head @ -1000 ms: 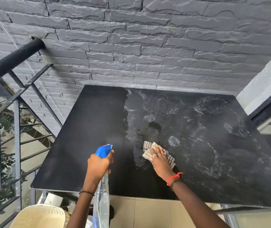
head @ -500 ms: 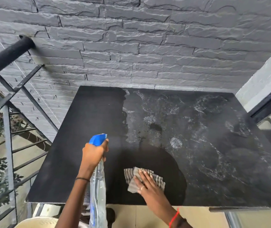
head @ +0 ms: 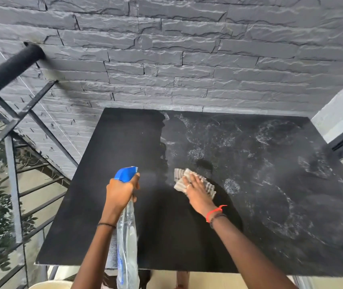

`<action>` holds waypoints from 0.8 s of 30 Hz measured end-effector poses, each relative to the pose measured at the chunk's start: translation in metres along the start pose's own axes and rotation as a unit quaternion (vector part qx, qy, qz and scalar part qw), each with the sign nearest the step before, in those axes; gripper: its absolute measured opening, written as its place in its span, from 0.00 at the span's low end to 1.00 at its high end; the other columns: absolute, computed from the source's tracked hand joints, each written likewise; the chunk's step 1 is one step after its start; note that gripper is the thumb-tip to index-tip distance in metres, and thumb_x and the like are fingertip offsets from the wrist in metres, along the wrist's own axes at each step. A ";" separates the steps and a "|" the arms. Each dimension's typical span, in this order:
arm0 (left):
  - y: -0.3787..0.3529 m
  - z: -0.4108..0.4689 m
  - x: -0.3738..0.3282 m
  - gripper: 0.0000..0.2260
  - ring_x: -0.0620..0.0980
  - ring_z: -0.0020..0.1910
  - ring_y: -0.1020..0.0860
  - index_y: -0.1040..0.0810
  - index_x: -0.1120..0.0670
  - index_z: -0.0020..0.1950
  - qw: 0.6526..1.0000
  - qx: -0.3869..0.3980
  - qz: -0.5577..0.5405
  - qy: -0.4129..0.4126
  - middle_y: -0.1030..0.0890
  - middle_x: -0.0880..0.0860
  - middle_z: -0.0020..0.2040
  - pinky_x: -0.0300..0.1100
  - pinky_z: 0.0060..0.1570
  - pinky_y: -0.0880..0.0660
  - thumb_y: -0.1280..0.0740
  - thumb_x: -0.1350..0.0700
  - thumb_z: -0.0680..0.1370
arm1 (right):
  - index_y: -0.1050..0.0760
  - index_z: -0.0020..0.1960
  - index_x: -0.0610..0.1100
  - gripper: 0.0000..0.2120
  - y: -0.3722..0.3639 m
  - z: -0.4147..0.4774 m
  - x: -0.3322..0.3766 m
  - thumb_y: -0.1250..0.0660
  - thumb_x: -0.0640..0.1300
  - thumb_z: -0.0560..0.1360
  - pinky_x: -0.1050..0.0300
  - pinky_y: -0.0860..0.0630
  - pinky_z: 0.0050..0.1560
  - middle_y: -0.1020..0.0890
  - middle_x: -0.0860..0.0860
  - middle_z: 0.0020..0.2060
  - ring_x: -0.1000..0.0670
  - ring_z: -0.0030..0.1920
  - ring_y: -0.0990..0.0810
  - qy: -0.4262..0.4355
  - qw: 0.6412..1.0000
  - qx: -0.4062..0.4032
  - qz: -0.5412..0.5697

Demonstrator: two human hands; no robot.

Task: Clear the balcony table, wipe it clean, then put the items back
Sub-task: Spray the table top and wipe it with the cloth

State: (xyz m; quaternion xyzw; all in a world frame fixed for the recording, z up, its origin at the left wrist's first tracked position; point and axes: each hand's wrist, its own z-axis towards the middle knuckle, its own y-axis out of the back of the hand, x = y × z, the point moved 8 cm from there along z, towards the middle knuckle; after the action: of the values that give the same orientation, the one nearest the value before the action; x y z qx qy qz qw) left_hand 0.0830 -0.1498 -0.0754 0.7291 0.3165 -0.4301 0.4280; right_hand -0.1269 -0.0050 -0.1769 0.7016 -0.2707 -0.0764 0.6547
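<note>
Left hand (head: 122,190) is clamped round the spray bottle (head: 127,236) neck, over the table's (head: 103,205) near-left part. Right hand (head: 197,190) is laid flat, fingers straight, on the striped cloth (head: 209,187) mid-table. Cloth judged soft and light; best pressed from above.

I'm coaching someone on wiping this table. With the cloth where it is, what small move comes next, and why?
Probably slide the right hand and the striped cloth rightward over the whitish patch beside it. The table looks dark and clean on its left, while white smears cover its right; the left hand only holds the spray bottle.
</note>
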 end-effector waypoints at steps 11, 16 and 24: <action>-0.010 0.036 -0.025 0.13 0.48 0.18 0.28 0.23 0.58 0.35 0.999 -0.020 -0.023 0.018 0.21 0.55 0.31 0.33 0.22 0.30 0.31 0.53 0.76 | 0.22 0.63 0.49 0.42 -0.038 -0.081 0.020 0.18 0.46 0.49 0.55 0.49 0.73 0.22 0.49 0.64 0.50 0.64 0.22 0.121 0.985 0.088 -0.087; -0.016 0.054 -0.031 0.13 0.48 0.18 0.28 0.23 0.57 0.34 0.999 -0.030 -0.029 0.021 0.21 0.53 0.30 0.33 0.22 0.30 0.31 0.53 0.76 | 0.42 0.76 0.43 0.34 -0.003 -0.047 -0.078 0.33 0.36 0.73 0.60 0.61 0.76 0.50 0.49 0.76 0.44 0.77 0.46 0.053 0.997 0.043 -0.040; -0.005 0.063 -0.025 0.12 0.48 0.19 0.28 0.23 0.57 0.35 0.997 -0.050 -0.044 0.032 0.21 0.53 0.30 0.36 0.24 0.28 0.31 0.54 0.76 | 0.55 0.78 0.43 0.28 0.026 0.088 -0.050 0.48 0.37 0.81 0.54 0.63 0.76 0.57 0.43 0.78 0.44 0.78 0.58 0.034 0.999 0.001 -0.030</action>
State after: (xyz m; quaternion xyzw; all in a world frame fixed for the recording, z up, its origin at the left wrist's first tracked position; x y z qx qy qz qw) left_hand 0.0457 -0.2064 -0.0716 0.7051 0.3832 -0.4090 0.4344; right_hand -0.2173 -0.0581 -0.1764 0.7121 -0.2270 -0.0716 0.6605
